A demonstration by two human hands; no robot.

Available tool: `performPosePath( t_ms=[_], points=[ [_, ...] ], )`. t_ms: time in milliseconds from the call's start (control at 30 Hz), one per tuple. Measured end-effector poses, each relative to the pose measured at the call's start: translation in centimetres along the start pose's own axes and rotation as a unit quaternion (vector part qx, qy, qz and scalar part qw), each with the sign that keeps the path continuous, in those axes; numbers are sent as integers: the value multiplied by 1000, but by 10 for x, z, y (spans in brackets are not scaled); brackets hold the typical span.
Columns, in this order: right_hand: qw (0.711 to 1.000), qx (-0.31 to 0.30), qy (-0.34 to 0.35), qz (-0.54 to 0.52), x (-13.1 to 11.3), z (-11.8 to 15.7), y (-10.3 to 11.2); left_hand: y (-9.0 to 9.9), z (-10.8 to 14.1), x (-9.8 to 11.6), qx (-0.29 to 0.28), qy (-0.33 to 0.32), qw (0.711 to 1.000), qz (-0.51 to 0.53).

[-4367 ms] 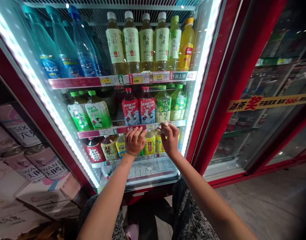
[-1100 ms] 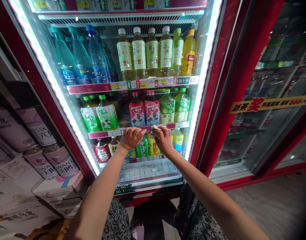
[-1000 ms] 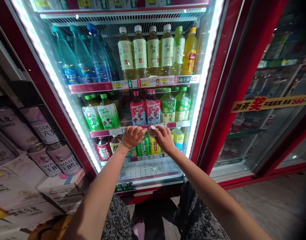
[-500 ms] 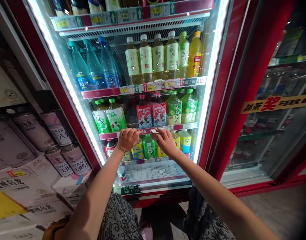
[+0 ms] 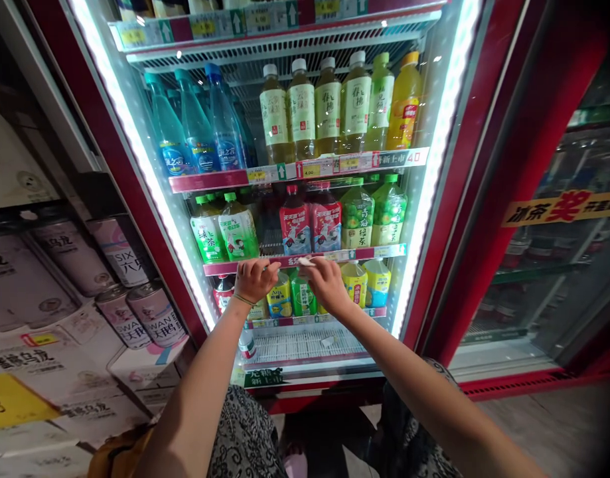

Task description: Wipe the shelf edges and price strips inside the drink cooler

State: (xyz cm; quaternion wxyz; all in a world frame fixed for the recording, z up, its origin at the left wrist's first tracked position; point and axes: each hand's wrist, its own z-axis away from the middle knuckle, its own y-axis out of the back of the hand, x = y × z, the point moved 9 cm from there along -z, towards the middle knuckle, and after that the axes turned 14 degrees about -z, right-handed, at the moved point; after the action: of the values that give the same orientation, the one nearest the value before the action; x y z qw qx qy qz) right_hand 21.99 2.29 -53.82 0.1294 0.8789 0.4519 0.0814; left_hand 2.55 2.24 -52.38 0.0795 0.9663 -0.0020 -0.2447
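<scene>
My left hand (image 5: 255,279) is closed, its fingers curled in front of the maroon price strip (image 5: 220,267) on a lit drinks fridge shelf. What it holds, if anything, is hidden. Just to its right, my right hand (image 5: 328,284) pinches a small white crumpled piece (image 5: 305,262), perhaps tissue, against or close in front of the same strip. Above the hands stand red-labelled bottles (image 5: 295,222) and green tea bottles (image 5: 239,229). Below, partly covered by the hands, are a green bottle (image 5: 303,295) and yellow-labelled bottles (image 5: 279,297).
Blue bottles (image 5: 198,126) and pale tea bottles (image 5: 328,109) fill a higher shelf. A white wire rack (image 5: 295,345) lies at the bottom. Stacked drink cartons (image 5: 40,358) and pink cans (image 5: 155,315) stand close on the left. Another red-framed fridge (image 5: 548,153) is at right.
The view has shifted, so the fridge appears a little farther right. Both hands have slid slightly left along the strip and come a little closer together. The white piece stays in my right hand.
</scene>
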Motion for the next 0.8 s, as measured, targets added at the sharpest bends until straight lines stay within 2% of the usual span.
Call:
performPosePath(
  t_ms=[67,167,200,300,333,433,567,700,733,800],
  points=[
    [999,-25,25,3,-6,0,-7,-1,0,0,-1,2,1000,-10],
    [999,34,-34,12,5,0,3,-1,-1,1,-8,1,1000,-15],
    [999,39,-30,12,4,-1,3,-1,-1,1,-11,2,1000,-13],
    [999,-3,36,12,-7,-3,-5,-1,-3,0,-19,9,1000,-5],
    [999,-2,34,12,-6,-4,-5,-1,-3,0,-18,9,1000,-6],
    [999,39,-28,1,4,-4,1,4,-4,3,4,-3,1000,-17],
    [1000,-11,23,-13,-4,-6,-7,4,-3,3,3,-2,1000,-23],
    [997,66,-41,8,7,-6,6,2,-3,2,-6,-1,1000,-17],
    [998,57,-31,11,4,-6,3,3,-3,3,-1,-2,1000,-17],
    [1000,-2,21,15,-7,-6,-9,5,-3,3,13,-4,1000,-23]
  ],
)
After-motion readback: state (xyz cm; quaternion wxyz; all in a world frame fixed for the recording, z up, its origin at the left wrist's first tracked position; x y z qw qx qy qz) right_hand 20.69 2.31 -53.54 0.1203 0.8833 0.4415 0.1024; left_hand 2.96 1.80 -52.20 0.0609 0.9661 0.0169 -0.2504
